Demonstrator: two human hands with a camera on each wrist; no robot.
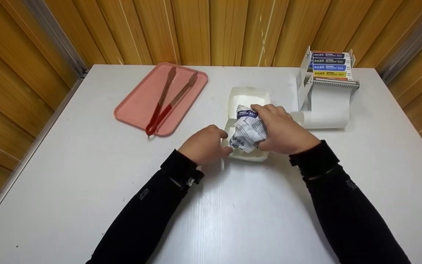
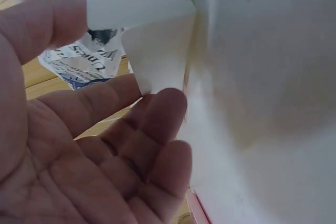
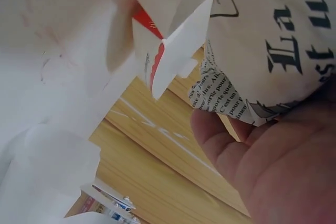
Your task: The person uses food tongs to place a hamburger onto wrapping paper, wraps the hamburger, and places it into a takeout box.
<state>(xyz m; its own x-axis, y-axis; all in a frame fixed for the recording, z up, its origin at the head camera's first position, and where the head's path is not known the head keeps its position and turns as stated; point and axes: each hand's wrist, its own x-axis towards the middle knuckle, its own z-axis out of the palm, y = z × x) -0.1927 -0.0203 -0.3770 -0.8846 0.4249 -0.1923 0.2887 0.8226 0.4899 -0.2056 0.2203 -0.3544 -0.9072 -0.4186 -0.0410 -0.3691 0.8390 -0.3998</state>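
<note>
A bundle wrapped in newsprint-patterned paper (image 1: 249, 130), with a dark purple label on it, is tilted over an open white takeaway box (image 1: 249, 97). My right hand (image 1: 284, 130) grips the bundle from its right side; in the right wrist view the fingers reach under the printed wrap (image 3: 278, 40). At the box's left side, my left hand (image 1: 205, 145) holds the edge, with thumb and forefinger at the rim. The left wrist view shows those fingertips partly hidden behind a white box flap (image 2: 157, 51). What the wrap contains is hidden.
To the left a pink tray (image 1: 130, 112) bears red-handled tongs (image 1: 167, 108). At the back right stands a label dispenser (image 1: 330, 68) with several coloured label boxes and a hanging white paper roll (image 1: 330, 102). A wood-panelled wall (image 1: 229, 33) borders the table's back edge.
</note>
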